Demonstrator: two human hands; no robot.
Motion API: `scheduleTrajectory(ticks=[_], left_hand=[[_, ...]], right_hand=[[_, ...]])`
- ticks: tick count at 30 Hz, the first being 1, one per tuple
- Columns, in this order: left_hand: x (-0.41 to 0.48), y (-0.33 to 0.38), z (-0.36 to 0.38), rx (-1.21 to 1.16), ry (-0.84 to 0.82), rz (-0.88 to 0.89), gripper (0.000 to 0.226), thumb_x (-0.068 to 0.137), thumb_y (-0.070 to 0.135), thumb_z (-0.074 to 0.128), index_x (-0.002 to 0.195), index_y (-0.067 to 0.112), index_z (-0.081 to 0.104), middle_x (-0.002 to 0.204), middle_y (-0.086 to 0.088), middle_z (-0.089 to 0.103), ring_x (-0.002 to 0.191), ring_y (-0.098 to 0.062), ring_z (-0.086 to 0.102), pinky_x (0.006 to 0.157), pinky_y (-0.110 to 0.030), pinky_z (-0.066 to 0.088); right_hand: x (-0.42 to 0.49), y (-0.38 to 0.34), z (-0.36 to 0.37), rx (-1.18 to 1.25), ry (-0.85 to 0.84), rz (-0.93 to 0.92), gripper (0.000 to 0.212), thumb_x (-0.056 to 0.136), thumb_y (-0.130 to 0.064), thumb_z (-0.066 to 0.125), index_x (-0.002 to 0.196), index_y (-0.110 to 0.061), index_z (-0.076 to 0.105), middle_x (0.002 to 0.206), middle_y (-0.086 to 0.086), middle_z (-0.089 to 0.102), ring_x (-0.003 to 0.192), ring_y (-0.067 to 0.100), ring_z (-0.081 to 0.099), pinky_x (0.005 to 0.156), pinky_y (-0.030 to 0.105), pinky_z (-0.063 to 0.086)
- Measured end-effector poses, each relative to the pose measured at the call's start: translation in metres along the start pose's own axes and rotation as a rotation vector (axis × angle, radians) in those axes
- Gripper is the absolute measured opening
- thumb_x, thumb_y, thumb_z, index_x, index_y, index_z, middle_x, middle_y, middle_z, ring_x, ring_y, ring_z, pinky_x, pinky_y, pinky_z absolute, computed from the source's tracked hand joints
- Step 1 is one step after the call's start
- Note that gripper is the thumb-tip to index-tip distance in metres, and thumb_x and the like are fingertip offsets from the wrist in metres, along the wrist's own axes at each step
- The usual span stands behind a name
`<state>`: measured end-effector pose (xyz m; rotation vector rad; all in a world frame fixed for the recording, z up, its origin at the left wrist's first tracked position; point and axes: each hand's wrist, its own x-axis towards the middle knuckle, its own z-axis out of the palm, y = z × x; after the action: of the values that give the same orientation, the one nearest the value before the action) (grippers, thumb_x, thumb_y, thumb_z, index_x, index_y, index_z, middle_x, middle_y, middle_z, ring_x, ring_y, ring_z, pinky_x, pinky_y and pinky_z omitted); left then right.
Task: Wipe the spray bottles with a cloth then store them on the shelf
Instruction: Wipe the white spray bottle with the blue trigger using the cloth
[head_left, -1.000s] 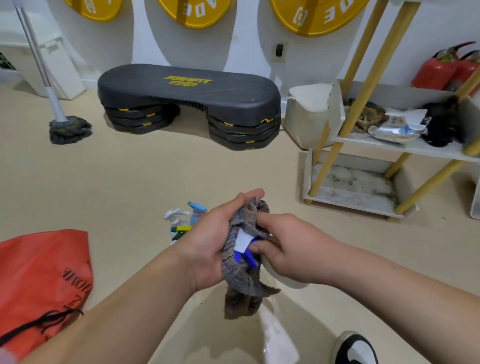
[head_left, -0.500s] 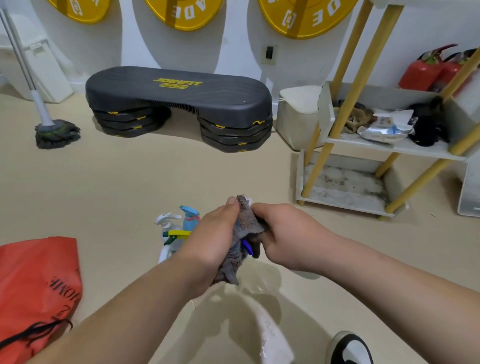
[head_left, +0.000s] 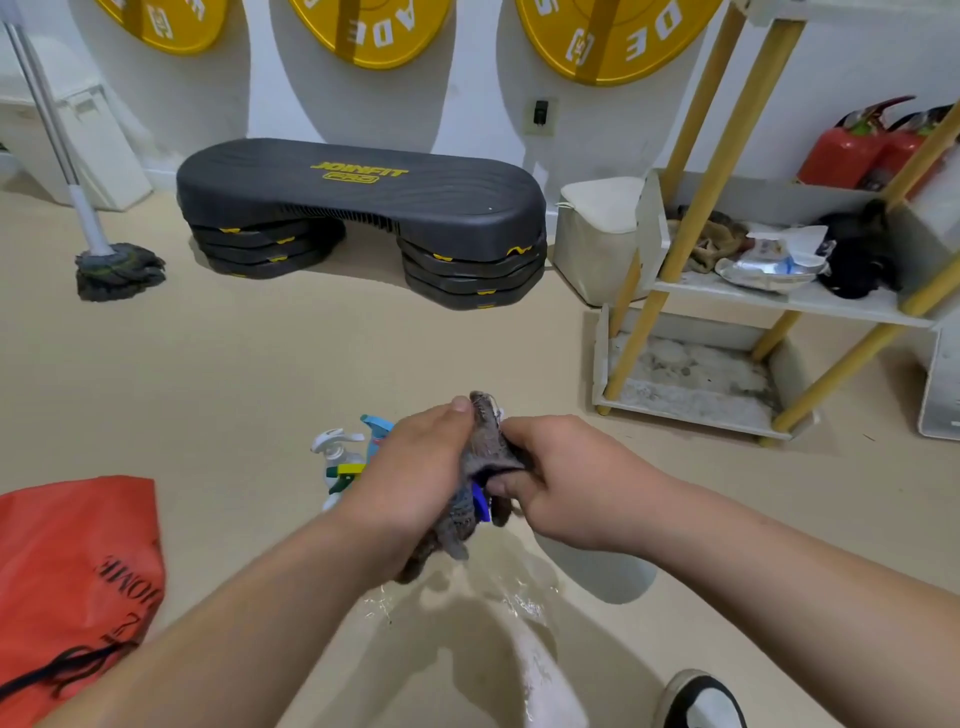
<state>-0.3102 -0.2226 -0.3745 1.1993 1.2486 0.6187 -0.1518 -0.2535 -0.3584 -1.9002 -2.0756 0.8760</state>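
Observation:
My left hand (head_left: 410, 483) grips a grey cloth (head_left: 483, 447) wrapped round the head of a spray bottle; only its blue trigger (head_left: 480, 499) shows between my hands. My right hand (head_left: 561, 478) holds the bottle from the right, and the white body (head_left: 608, 577) hangs below my wrist. Several other spray bottles (head_left: 343, 457) with white, blue and green-yellow heads stand on the floor just left of my left hand. The white shelf unit with yellow legs (head_left: 727, 322) stands at the right.
A red bag (head_left: 72, 571) lies on the floor at the left. A dark step platform (head_left: 363, 208) sits by the wall, a mop (head_left: 119, 270) far left. The shelf's middle tier holds rags and packets (head_left: 774, 260). My shoe (head_left: 701, 701) is at the bottom right.
The cloth has been drawn up over the bottle head, so less of the white and blue nozzle shows. My hands have stayed together while the view shifted slightly.

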Motion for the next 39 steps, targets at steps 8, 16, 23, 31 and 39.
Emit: scheduleTrajectory(ticks=[8,16,23,31,39], left_hand=[[-0.009,-0.004,0.014,0.39,0.115,0.291,0.042,0.113,0.037,0.033,0.152,0.036,0.048,0.123,0.018,0.056,0.112,0.0,0.052,0.088,-0.001,0.037],[0.015,0.002,-0.015,-0.204,0.136,-0.144,0.047,0.113,0.038,0.038,0.107,0.007,0.074,0.101,-0.016,0.08,0.084,-0.029,0.077,0.082,-0.038,0.061],[0.014,0.019,-0.027,-0.354,0.342,0.04,0.046,0.114,0.04,0.035,0.097,0.012,0.069,0.086,-0.002,0.081,0.075,-0.016,0.077,0.071,-0.029,0.057],[0.002,-0.009,-0.018,0.656,-0.09,0.587,0.043,0.107,0.042,0.04,0.149,0.043,0.05,0.132,0.023,0.064,0.117,0.007,0.059,0.102,-0.023,0.047],[0.02,0.009,-0.028,0.632,0.371,0.483,0.037,0.111,0.028,0.039,0.078,0.016,0.052,0.078,-0.001,0.061,0.079,-0.028,0.056,0.069,-0.037,0.032]], right_hand=[[0.006,0.007,0.003,0.04,-0.002,0.009,0.009,0.082,-0.02,0.051,0.086,-0.027,0.055,0.083,-0.004,0.069,0.08,0.026,0.065,0.075,0.047,0.058],[0.006,0.016,0.003,0.124,0.042,-0.005,0.029,0.096,-0.033,0.067,0.074,-0.025,0.049,0.065,-0.007,0.051,0.062,0.016,0.046,0.063,0.035,0.044],[0.004,0.013,-0.001,0.149,0.056,0.03,0.043,0.095,-0.039,0.071,0.068,-0.021,0.042,0.061,-0.005,0.038,0.058,0.016,0.033,0.055,0.03,0.027],[0.005,0.013,0.005,0.142,0.077,-0.058,0.018,0.093,-0.025,0.062,0.076,-0.025,0.056,0.068,-0.006,0.059,0.065,0.017,0.056,0.063,0.039,0.05],[0.007,0.01,-0.002,0.209,0.135,0.031,0.036,0.092,-0.039,0.072,0.067,-0.021,0.052,0.056,-0.007,0.044,0.054,0.014,0.039,0.055,0.029,0.034]])
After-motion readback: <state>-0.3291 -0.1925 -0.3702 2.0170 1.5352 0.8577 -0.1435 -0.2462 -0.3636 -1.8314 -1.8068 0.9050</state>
